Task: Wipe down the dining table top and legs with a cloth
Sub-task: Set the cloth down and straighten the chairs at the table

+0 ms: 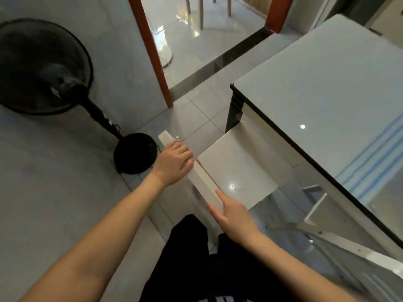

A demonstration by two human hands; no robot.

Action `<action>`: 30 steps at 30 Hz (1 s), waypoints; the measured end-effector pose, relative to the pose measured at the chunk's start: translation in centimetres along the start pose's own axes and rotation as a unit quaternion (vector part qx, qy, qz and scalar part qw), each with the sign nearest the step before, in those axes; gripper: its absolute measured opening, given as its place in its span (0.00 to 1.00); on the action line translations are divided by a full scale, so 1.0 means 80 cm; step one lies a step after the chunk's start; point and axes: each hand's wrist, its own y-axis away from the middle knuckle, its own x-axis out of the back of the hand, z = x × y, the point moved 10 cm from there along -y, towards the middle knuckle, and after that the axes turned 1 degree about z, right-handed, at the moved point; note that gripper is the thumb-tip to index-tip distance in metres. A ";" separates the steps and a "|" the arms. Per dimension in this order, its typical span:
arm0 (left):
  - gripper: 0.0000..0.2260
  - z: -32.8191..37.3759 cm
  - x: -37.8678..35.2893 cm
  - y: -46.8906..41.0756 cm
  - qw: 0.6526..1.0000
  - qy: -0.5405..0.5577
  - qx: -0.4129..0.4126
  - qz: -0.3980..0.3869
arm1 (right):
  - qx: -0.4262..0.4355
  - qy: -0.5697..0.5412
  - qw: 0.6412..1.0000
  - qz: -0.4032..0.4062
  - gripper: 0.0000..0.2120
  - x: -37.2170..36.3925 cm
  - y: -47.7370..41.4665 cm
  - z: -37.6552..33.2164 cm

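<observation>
The table point(322, 90) stands to my right, its top pale, glossy and black-edged, with a dark leg point(234, 112) at the corner. A white, blue-striped cloth point(368, 158) lies flat on it. My left hand point(174, 164) curls over the cream chair point(235, 168)'s smooth top rail, and my right hand point(231, 212) grasps its near end.

I record that the dining table point(316, 88) and the striped cloth point(370, 158) both run off the right edge. One table leg point(234, 112) shows, its foot hidden behind the chair point(235, 166). The left hand point(174, 164) has its fingertips out of sight over the chair back. The fan point(43, 66) is cropped at left.
</observation>
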 end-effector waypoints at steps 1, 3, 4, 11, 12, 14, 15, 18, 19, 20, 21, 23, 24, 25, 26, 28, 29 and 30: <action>0.13 -0.006 0.001 -0.007 1.000 0.000 -0.022 -0.002 | -0.008 0.005 1.000 0.000 0.32 0.003 0.003 -0.003; 0.13 -0.020 0.005 -0.023 0.998 -0.009 -0.066 -0.008 | -0.042 0.021 0.999 0.017 0.40 0.009 0.007 0.001; 0.13 -0.028 0.006 -0.030 0.996 -0.013 -0.087 -0.013 | -0.067 0.031 0.996 0.042 0.45 0.012 0.010 0.007; 0.13 -0.043 -0.008 -0.052 0.984 0.000 -0.170 -0.059 | -0.292 0.111 0.910 0.274 0.28 0.021 0.068 0.028; 0.13 -0.042 -0.008 -0.053 0.984 0.003 -0.168 -0.064 | -0.304 0.122 0.900 0.288 0.27 0.019 0.071 0.024; 0.12 -0.042 -0.008 -0.057 0.984 0.011 -0.163 -0.068 | -0.321 0.126 0.885 0.313 0.25 0.022 0.074 0.021; 0.12 -0.042 -0.008 -0.060 0.984 0.016 -0.163 -0.071 | -0.324 0.123 0.879 0.326 0.23 0.025 0.074 0.020; 0.13 -0.045 -0.009 -0.073 0.983 0.022 -0.169 -0.075 | -0.326 0.131 0.864 0.362 0.20 0.037 0.071 0.014; 0.13 -0.047 -0.010 -0.079 0.982 0.019 -0.173 -0.073 | -0.325 0.129 0.862 0.367 0.20 0.040 0.067 0.012; 0.13 -0.050 -0.011 -0.086 0.982 0.018 -0.176 -0.071 | -0.325 0.125 0.862 0.369 0.20 0.042 0.061 0.011; 0.14 -0.053 -0.012 -0.094 0.981 0.019 -0.180 -0.068 | -0.324 0.125 0.862 0.371 0.19 0.044 0.055 0.011; 0.14 -0.058 -0.012 -0.113 0.980 0.015 -0.188 -0.063 | -0.325 0.133 0.856 0.379 0.20 0.049 0.043 0.014; 0.13 -0.059 -0.012 -0.122 0.979 0.012 -0.193 -0.062 | -0.328 0.133 0.854 0.382 0.21 0.051 0.038 0.017; 0.13 -0.060 -0.013 -0.131 0.979 0.010 -0.196 -0.058 | -0.331 0.132 0.850 0.388 0.22 0.052 0.033 0.020; 0.13 -0.061 -0.013 -0.140 0.979 0.011 -0.199 -0.053 | -0.336 0.131 0.846 0.393 0.23 0.054 0.028 0.024; 0.14 -0.060 -0.017 -0.159 0.978 0.015 -0.204 -0.049 | -0.350 0.130 0.842 0.389 0.23 0.062 0.017 0.033; 0.14 -0.059 -0.021 -0.170 0.977 0.015 -0.206 -0.050 | -0.357 0.128 0.840 0.387 0.22 0.069 0.012 0.038; 0.15 -0.058 -0.025 -0.183 0.977 0.015 -0.205 -0.052 | -0.363 0.125 0.838 0.387 0.22 0.078 0.007 0.043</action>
